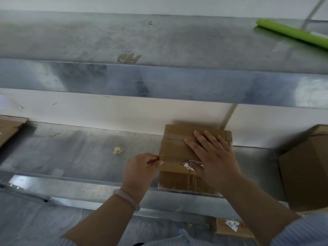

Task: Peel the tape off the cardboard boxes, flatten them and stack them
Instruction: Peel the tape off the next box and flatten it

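My right hand (pixel 213 153) lies flat on top of the small cardboard box (pixel 174 150), fingers (pixel 201 138) straight and spread wide, pressing it down. The box sits on the metal tabletop (pixel 79 153), close to its front edge and right of centre, with its far side near the white wall. A strip of clear tape (pixel 177 137) runs across its upper seam, and a torn white patch (pixel 190 164) shows just under my right thumb.

My left hand (pixel 142 167) is curled at the box's left edge, thumb and forefinger pinched narrow on what looks like a tape end there; the blur keeps me from seeing the tape itself. A pale bracelet (pixel 126 199) circles that wrist.

A crumpled wad (pixel 118 150) lies on the tabletop, left of the box and apart from it. A larger brown box (pixel 305 166) stands at the right. Flat cardboard (pixel 8 128) shows at the far left edge. On the shelf (pixel 159 36) above lies a green roll (pixel 292 32). Below the tabletop, another carton (pixel 230 228) carries a handwritten label.
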A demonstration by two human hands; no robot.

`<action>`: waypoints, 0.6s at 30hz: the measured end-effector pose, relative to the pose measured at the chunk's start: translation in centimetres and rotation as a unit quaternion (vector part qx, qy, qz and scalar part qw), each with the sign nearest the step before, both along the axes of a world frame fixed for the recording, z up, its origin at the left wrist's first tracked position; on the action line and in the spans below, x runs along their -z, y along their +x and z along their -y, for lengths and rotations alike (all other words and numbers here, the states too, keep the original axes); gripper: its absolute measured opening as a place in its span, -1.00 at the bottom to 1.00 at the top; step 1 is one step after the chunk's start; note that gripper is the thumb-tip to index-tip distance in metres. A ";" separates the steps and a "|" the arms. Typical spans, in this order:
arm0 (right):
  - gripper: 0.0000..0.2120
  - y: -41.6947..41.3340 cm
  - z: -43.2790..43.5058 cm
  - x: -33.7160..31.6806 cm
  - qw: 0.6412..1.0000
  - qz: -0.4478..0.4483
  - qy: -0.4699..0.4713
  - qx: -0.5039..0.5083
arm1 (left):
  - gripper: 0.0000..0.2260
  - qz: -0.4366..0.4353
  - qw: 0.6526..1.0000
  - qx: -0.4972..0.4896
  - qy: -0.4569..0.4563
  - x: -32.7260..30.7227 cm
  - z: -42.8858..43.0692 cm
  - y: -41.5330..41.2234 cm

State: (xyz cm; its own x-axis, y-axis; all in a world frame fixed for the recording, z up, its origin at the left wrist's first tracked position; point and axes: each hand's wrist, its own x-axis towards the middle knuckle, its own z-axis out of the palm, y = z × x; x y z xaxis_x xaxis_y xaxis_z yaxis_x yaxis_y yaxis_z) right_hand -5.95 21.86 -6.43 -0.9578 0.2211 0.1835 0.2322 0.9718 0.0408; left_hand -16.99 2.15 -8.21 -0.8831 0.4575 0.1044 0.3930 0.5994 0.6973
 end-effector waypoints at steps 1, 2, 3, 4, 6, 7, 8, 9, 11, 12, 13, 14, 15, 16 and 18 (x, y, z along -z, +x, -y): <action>-0.42 0.0 0.0 -0.1 1.000 0.003 -0.002 0.001 | -0.92 0.003 1.000 -0.016 0.001 0.0 -0.1 0.1; -0.42 -0.1 0.1 -0.1 1.000 0.007 -0.004 0.002 | -0.92 0.012 0.999 -0.030 0.003 0.1 -0.2 0.2; -0.43 -0.1 0.1 -0.1 1.000 0.010 -0.004 0.002 | -0.92 0.023 0.999 -0.039 0.005 0.1 -0.3 0.3; -0.43 -0.2 0.1 -0.1 1.000 0.013 -0.004 0.002 | -0.92 0.030 0.999 -0.042 0.004 0.1 -0.4 0.3; -0.42 -0.3 0.0 -0.1 1.000 0.019 -0.004 0.004 | -0.90 0.012 0.999 -0.024 -0.025 0.0 -0.4 0.1; -0.41 -0.4 0.1 -0.1 1.000 0.020 -0.006 0.007 | -0.89 -0.005 0.999 -0.006 -0.045 -0.1 -0.4 -0.2; -0.40 -0.4 0.1 -0.1 1.000 0.022 -0.008 0.010 | -0.89 -0.020 0.998 0.012 -0.062 -0.1 -0.4 -0.5; -0.41 -0.5 0.2 -0.2 1.000 0.023 -0.008 0.012 | -0.88 -0.027 0.996 0.028 -0.075 -0.1 -0.4 -0.8; -0.43 -0.5 0.3 -0.2 1.000 0.021 -0.006 0.015 | -0.90 -0.023 0.994 0.056 -0.090 0.0 -0.3 -1.4; -0.44 -0.4 0.3 -0.2 1.000 0.019 -0.004 0.015 | -0.91 -0.018 0.993 0.068 -0.096 0.0 -0.2 -1.7; -0.44 -0.4 0.4 -0.2 1.000 0.017 -0.001 0.016 | -0.94 -0.016 0.991 0.081 -0.101 0.0 -0.1 -2.0; -0.44 -0.3 0.3 -0.1 1.000 0.017 0.000 0.015 | -0.94 -0.015 0.990 0.093 -0.105 0.0 0.0 -2.2; -0.43 -0.3 0.3 -0.1 1.000 0.019 0.001 0.015 | -0.93 -0.015 0.989 0.103 -0.108 0.0 0.1 -2.4; -0.43 -0.3 0.3 -0.1 1.000 0.021 0.003 0.015 | -0.91 -0.015 0.988 0.110 -0.109 0.0 0.1 -2.6; -0.43 -0.4 0.4 -0.2 1.000 0.023 0.006 0.018 | -0.90 -0.008 0.988 0.116 -0.105 0.0 0.1 -2.6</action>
State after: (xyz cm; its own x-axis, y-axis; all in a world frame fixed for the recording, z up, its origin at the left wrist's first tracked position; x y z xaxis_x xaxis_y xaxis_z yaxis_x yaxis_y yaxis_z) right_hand -6.30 21.46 -6.27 -0.9567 0.2543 0.1418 0.2653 0.9620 0.0643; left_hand -19.60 2.02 -8.19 -0.7513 0.6600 -0.0018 0.5464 0.6235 0.5592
